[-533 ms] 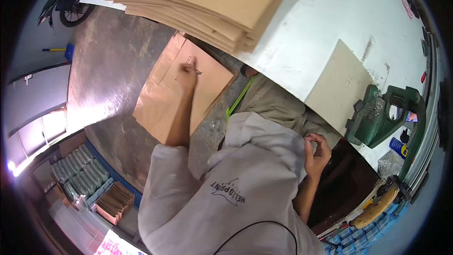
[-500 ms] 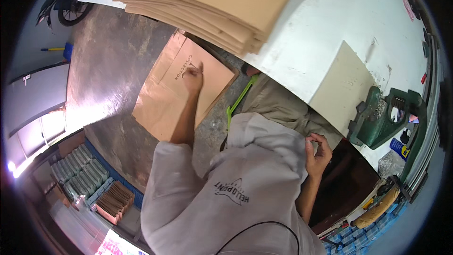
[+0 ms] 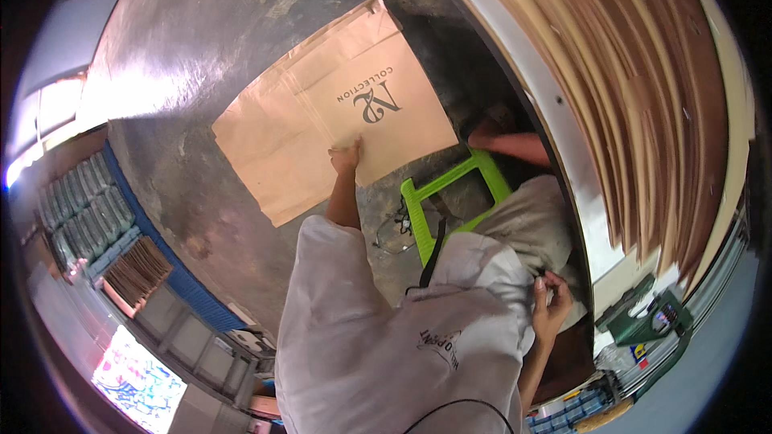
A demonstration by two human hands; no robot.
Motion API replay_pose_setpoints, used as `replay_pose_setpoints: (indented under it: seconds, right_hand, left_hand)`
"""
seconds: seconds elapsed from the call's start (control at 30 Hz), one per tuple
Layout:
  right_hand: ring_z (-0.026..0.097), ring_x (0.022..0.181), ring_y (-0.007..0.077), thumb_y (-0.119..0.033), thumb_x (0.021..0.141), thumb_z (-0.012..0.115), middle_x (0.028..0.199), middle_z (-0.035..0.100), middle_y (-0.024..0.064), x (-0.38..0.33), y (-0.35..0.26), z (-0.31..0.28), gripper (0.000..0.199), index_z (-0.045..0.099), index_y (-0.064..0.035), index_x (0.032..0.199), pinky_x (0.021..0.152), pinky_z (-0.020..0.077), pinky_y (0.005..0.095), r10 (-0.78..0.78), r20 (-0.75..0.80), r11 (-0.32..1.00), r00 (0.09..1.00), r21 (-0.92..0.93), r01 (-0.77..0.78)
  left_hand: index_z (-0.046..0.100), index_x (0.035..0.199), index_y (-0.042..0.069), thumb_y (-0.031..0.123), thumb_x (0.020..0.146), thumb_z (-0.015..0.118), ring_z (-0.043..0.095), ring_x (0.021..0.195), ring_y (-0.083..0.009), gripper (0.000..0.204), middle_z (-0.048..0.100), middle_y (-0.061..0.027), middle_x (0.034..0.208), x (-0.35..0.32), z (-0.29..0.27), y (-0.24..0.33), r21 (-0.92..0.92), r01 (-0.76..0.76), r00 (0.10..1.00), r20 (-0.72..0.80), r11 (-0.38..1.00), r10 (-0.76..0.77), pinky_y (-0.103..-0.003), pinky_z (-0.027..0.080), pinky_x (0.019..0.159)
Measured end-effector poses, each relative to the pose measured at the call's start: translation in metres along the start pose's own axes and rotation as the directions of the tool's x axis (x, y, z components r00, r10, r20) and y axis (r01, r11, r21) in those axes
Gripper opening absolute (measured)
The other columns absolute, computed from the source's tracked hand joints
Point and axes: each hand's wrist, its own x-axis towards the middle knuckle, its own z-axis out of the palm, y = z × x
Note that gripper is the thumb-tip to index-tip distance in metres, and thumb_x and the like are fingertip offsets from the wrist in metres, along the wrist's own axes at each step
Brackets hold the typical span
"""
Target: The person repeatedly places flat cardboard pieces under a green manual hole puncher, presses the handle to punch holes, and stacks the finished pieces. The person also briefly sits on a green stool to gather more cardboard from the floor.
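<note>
A flat brown paper bag [image 3: 301, 145] with dark printing lies on the floor at my left; its edges suggest more bags beneath. My left hand [image 3: 346, 158] rests on the bag near its edge closest to me, fingers apart and gripping nothing. Over my lap, close to the trousers, hovers my right hand [image 3: 552, 305]. Its fingers are loosely bent, with a gap between them and the thumb, and I see nothing held there.
A green plastic stool [image 3: 416, 217] is beside my leg. On the white table [image 3: 591, 225] at right, a tall stack of brown sheets [image 3: 611, 88] rises near a green metal tool [image 3: 643, 317]. Packed bundles [image 3: 87, 205] stand at far left.
My view has swung toward the floor on the left. My left hand has moved from the printing to the bag's near side. My right hand stays by my lap.
</note>
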Motion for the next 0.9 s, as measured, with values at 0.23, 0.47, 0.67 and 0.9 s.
replay_pose_setpoints:
  seconds: [0.23,0.47,0.67,0.9]
  right_hand:
    - [0.063,0.083,0.0166,-0.017,0.092,0.078,0.088,0.071,0.0100,0.026,-0.029,0.015,0.031,0.071,0.0071,0.110,0.082,0.0516,0.0337,0.045,0.098,0.989,0.994,-0.144,-0.030]
    - [0.061,0.075,0.0177,-0.019,0.091,0.079,0.082,0.069,0.0096,0.036,-0.034,0.031,0.028,0.072,0.0051,0.103,0.075,0.0498,0.0329,0.020,0.078,0.969,0.997,-0.249,0.000]
    - [0.061,0.077,0.0184,-0.023,0.091,0.079,0.082,0.069,0.0103,0.035,-0.026,0.034,0.030,0.072,0.0052,0.101,0.073,0.0499,0.0343,0.017,0.026,0.967,1.000,-0.255,-0.010]
    - [0.058,0.075,0.0152,-0.021,0.094,0.076,0.081,0.067,0.0074,0.036,-0.033,0.037,0.026,0.070,0.0041,0.099,0.072,0.0489,0.0326,-0.030,0.009,0.962,1.000,-0.272,0.032]
  left_hand:
    - [0.036,0.140,-0.021,0.078,0.064,0.084,0.056,0.134,-0.0439,0.134,0.056,-0.0350,0.140,0.019,0.001,0.023,0.020,0.130,0.992,0.003,0.991,-0.130,-0.046,0.049,0.110]
    - [0.043,0.135,-0.020,0.074,0.058,0.091,0.063,0.126,-0.0412,0.131,0.061,-0.0327,0.135,0.041,0.005,0.010,-0.065,0.079,0.997,0.005,0.995,-0.078,-0.046,0.052,0.106]
    - [0.050,0.132,-0.016,0.066,0.057,0.095,0.066,0.121,-0.0397,0.120,0.064,-0.0321,0.131,0.044,0.005,0.006,-0.136,0.115,0.993,0.033,0.984,-0.112,-0.045,0.054,0.103]
    - [0.057,0.128,-0.012,0.059,0.058,0.096,0.068,0.117,-0.0403,0.108,0.069,-0.0285,0.124,0.015,-0.011,0.023,-0.066,0.185,0.974,-0.117,0.981,-0.192,-0.046,0.056,0.099]
